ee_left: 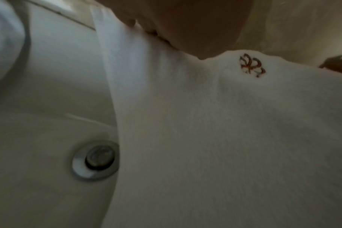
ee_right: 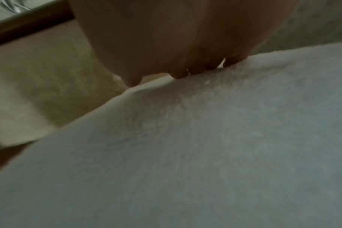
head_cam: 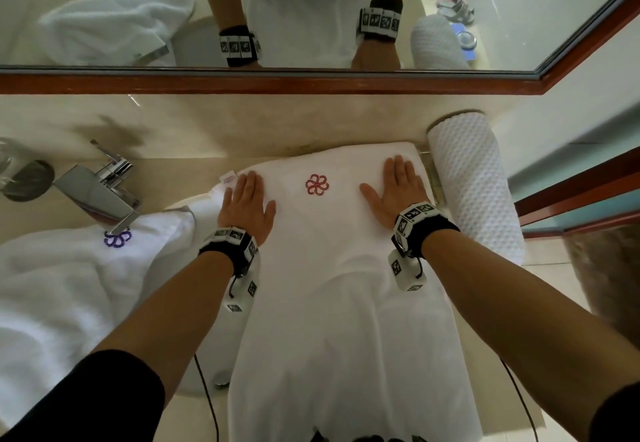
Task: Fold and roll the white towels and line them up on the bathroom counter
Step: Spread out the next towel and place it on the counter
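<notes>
Both our forearms reach forward, and our left hand (head_cam: 246, 204) and right hand (head_cam: 394, 187) lie flat, fingers straight and together, pressing on a folded white towel (head_cam: 332, 268) spread over the bathroom counter (head_cam: 194, 122). Between our hands sits its red flower emblem (head_cam: 317, 184). Just beyond our right hand lies a rolled waffle-textured towel (head_cam: 474, 185). Left of our left hand, a crumpled white towel (head_cam: 69, 278) covers the sink (ee_left: 39, 138) under the chrome faucet (head_cam: 100, 188).

the towel (head_cam: 332, 268) runs off the bottom edge, well behind the fingers (head_cam: 247, 185). it hides most of the basin (ee_left: 39, 138). both wrist views are blurred.
</notes>
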Tool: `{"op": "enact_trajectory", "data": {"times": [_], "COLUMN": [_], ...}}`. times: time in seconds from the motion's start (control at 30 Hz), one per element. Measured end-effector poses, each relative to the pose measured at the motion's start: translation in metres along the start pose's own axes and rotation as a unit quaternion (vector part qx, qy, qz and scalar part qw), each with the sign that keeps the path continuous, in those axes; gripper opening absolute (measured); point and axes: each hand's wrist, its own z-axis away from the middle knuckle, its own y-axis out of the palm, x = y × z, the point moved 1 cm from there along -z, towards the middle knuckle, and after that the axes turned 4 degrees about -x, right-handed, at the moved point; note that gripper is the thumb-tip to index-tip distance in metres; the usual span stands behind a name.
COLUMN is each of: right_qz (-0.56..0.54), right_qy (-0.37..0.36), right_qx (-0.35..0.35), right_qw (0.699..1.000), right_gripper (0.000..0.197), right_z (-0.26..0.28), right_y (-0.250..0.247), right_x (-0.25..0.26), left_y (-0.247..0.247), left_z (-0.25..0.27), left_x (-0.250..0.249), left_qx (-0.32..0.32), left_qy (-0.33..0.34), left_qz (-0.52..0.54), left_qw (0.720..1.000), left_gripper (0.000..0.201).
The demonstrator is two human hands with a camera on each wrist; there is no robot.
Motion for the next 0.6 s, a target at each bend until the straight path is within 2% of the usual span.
{"op": "enact_trajectory", "data": {"times": [0.23, 0.37, 0.47, 0.6], "right_qz": [-0.006, -0.053, -0.081, -0.121], "right_qy": [0.015, 0.034, 0.011, -0.023], "right_qx": [0.016, 0.003, -0.044, -0.069], "right_qw": [1.0, 0.998, 0.996, 0.99], "right_gripper": [0.086, 0.084, 0.079, 0.073], "right_z": [0.002, 0.002, 0.012, 0.032], "right_y": [-0.003, -0.009, -0.012, -0.019], "right_x": [-0.007, 0.006, 0.01, 0.012], "left_y": [-0.023, -0.024, -0.025, -0.024], "left_z": [-0.04, -0.025, -0.006, 0.026], "left_x": [0.005, -0.003, -0.009, -0.016], "left_qx": [0.072, 0.026, -0.01, -0.066], "left_qy": [0.019, 0.019, 0.012, -0.009], "left_qz": [-0.025, 0.02, 0.072, 0.156], "left_qw": [0.997, 0.999, 0.997, 0.985], "left_gripper": [0.072, 0.066, 0.062, 0.06]}}
